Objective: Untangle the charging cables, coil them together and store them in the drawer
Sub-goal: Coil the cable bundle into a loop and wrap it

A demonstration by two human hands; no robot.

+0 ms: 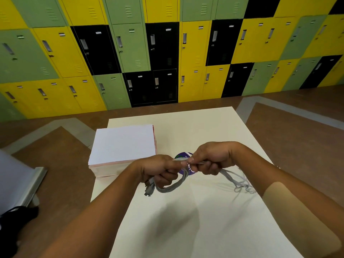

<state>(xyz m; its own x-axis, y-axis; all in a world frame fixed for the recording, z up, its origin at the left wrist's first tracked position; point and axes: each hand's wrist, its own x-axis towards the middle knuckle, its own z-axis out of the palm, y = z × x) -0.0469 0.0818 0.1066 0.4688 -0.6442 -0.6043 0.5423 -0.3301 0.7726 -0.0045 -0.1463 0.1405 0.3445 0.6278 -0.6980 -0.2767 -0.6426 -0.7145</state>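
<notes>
A bundle of grey charging cables (172, 186) hangs between my two hands above the cream table (195, 220). My left hand (160, 169) grips one end, where a loop curves down and grey plugs (149, 190) stick out below the fist. My right hand (211, 159) pinches the bundle close to the left hand. Loose cable ends (242, 183) trail from my right hand down onto the table at the right, still tangled. A white box with a pink edge (122, 144) sits on the table's left side; whether it is the drawer I cannot tell.
A purple round sticker or disc (183, 155) lies on the table behind my hands. A metal-edged surface (22, 181) and a black object (16, 216) stand at the left over the brown floor. Yellow, green and black lockers (163, 53) line the far wall.
</notes>
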